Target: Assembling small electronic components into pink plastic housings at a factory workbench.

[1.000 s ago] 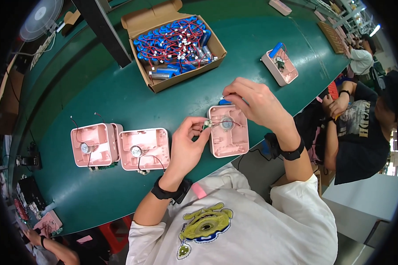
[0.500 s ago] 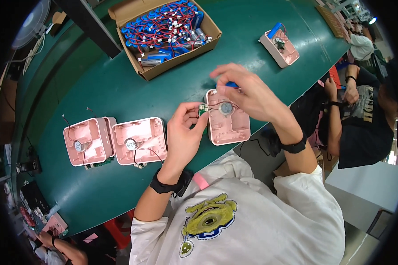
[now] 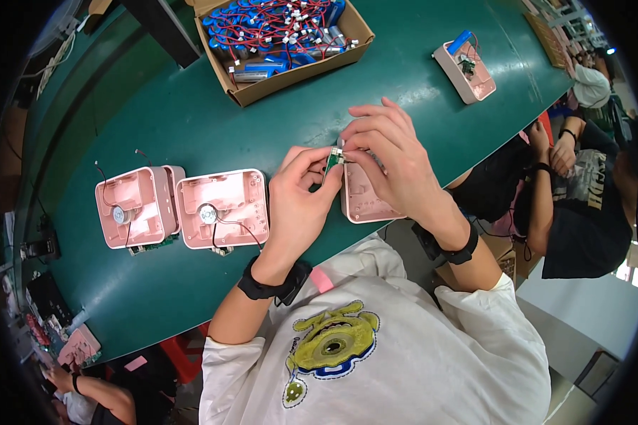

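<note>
My left hand (image 3: 296,195) pinches a small green circuit board (image 3: 335,160) with white sockets between thumb and fingers, beside a pink plastic housing (image 3: 364,200). At the board's white sockets, the thumb and forefinger of my right hand (image 3: 398,164) are pressed together. What they grip is too small and covered to make out. The other right fingers are raised and curved. My right hand hides much of the housing, including its round metal part and wires.
A cardboard box (image 3: 301,74) of blue batteries with red wires stands behind my hands. Two pink housings (image 3: 252,182) (image 3: 149,185) sit at left. Another pink housing (image 3: 464,86) with a blue battery (image 3: 459,41) lies far right. A co-worker's arm (image 3: 539,205) is at right.
My right hand has come down and left from above the housing to the circuit board's sockets. The board has risen slightly in my left hand. The whole view has shifted a little.
</note>
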The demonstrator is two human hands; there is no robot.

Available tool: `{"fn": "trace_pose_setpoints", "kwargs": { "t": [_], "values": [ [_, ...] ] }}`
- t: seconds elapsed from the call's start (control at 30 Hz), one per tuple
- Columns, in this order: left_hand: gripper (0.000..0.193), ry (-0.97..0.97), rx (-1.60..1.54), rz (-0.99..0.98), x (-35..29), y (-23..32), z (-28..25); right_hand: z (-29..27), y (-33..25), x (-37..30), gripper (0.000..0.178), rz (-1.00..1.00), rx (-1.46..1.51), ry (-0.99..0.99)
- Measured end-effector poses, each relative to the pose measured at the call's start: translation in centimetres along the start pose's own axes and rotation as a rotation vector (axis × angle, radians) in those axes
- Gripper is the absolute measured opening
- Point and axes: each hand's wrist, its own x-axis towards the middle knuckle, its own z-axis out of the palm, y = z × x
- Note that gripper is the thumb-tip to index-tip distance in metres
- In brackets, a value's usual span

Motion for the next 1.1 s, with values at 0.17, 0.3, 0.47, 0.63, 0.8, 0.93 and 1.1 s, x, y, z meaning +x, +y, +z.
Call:
{"fn": "trace_pose_setpoints", "kwargs": {
  "t": [0.17,0.3,0.47,0.63,0.8,0.93,1.1],
  "values": [
    [0.027,0.022,0.061,0.043,-0.1,-0.5,-0.2,0.5,0.1,-0.3,0.015,-0.003,0.011,0.028],
    [0.03,0.047,0.237,0.181,-0.1,-1.0,-0.2,0.5,-0.3,-0.4,0.017,0.007,-0.048,0.033],
    [0.033,0.08,0.382,0.31,-0.4,-0.3,0.4,0.6,-1.0,-0.5,0.018,0.032,-0.097,0.038],
    [0.033,0.047,0.369,0.289,-0.4,-0.3,0.1,0.9,-1.1,-0.8,0.017,0.054,-0.051,0.054],
    [0.032,0.041,0.34,0.276,-0.4,-0.3,-0.1,1.1,-0.9,-0.6,0.016,0.046,0.019,0.056],
    [0.032,0.019,0.344,0.277,-0.2,-0.2,-0.2,0.8,-0.7,-0.3,0.015,0.029,0.019,0.047],
    [0.026,-0.005,0.148,0.193,0.8,-0.5,2.4,-0.9,1.1,-0.9,0.014,0.028,-0.047,0.054]
  ]
}}
